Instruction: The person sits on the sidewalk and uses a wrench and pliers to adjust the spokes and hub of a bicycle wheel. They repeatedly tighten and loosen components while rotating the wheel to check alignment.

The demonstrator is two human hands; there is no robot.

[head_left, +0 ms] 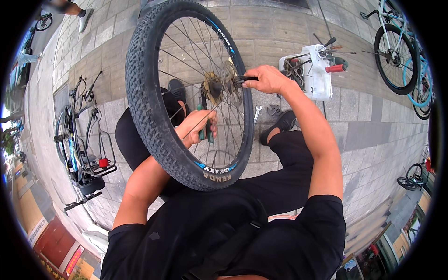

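Note:
A bicycle wheel (145,88) with a black knobby tyre stands upright between my legs, tilted a little. Its hub carries a brownish sprocket cluster (211,83) and, to the right of that, a disc rotor (234,100). My left hand (198,125) is closed around green-handled pliers (202,134), whose upper end reaches the sprockets; the jaws are hard to make out. At the hub's right end, my right hand (268,78) grips a black-handled tool (242,80). Its head is against the axle area, and its exact kind is unclear.
On the paving lie a silver spanner (257,113) and dark metal parts (274,110) near my right shoe (282,125). A white tool container (320,86) full of tools is at the right. Bicycles stand at far right (394,58) and left (77,144).

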